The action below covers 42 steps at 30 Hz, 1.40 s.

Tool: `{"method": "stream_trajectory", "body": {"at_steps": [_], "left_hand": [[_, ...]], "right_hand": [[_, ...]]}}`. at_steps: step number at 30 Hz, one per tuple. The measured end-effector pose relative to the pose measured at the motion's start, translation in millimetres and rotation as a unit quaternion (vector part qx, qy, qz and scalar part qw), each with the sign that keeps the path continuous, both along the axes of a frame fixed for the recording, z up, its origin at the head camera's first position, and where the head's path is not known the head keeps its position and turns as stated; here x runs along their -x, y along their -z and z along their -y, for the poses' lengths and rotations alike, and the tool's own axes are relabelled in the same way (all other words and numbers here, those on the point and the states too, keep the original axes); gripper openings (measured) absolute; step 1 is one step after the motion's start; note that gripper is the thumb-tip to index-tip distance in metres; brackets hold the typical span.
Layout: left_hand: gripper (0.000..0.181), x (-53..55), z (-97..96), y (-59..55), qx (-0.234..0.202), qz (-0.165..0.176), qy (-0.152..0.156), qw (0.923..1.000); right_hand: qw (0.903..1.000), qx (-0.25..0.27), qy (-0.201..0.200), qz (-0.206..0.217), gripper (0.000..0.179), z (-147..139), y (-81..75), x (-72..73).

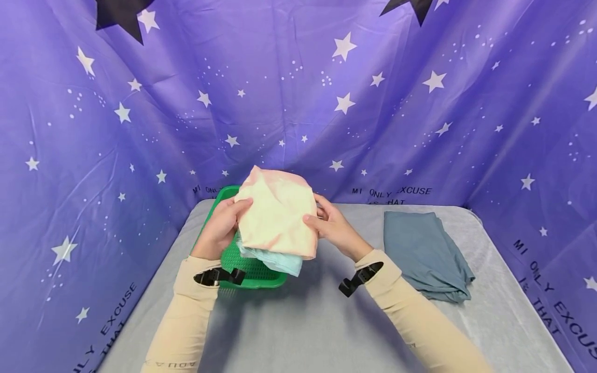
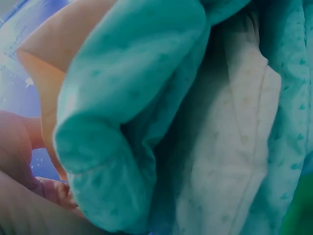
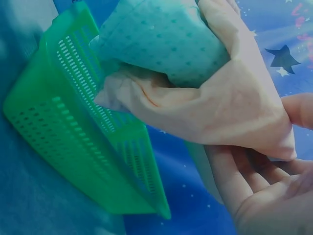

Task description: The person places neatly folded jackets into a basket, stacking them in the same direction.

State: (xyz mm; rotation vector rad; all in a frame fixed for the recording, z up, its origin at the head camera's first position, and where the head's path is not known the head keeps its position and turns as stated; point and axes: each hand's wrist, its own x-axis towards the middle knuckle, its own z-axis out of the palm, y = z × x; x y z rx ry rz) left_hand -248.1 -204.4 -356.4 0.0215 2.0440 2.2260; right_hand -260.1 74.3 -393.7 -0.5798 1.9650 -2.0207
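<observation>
Both hands, left and right, grip opposite edges of the folded cloth bundle, raised above the green basket.

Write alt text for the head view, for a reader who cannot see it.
A person's left hand and right hand hold a folded cream-and-pink cloth, with a light teal cloth beneath it, above a green perforated basket on a grey table. A folded grey-blue cloth lies to the right, before a purple star-print backdrop.
</observation>
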Motion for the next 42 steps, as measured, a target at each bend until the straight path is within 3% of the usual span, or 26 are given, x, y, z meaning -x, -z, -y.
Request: {"method": "stream_trajectory", "body": {"at_steps": [5,12,19,32,42], "left_hand": [[0.016,4.9,12.0,1.5,0.007,0.011,-0.009,0.9999],[0.007,10.5,26.9,7.6,-0.008,0.033,0.001,0.9994],[0.014,20.9,39.6,26.1,0.008,0.061,-0.003,0.9981],[0.014,34.8,54.2,51.4,-0.02,0.111,-0.002,0.9936],[0.011,56.1,56.8,72.7,0.002,0.144,-0.044,0.9886]], "right_hand": [[0.9998,0.002,-0.018,0.011,0.068,13,1.7,4.4],[0.999,-0.004,-0.031,0.031,0.069,32,7.6,10.1],[0.9976,-0.019,-0.024,0.062,0.07,48,19.8,17.0],[0.995,-0.019,0.0,0.098,0.067,67,37.6,31.8],[0.9925,-0.034,0.02,0.116,0.068,78,49.7,48.1]]}}
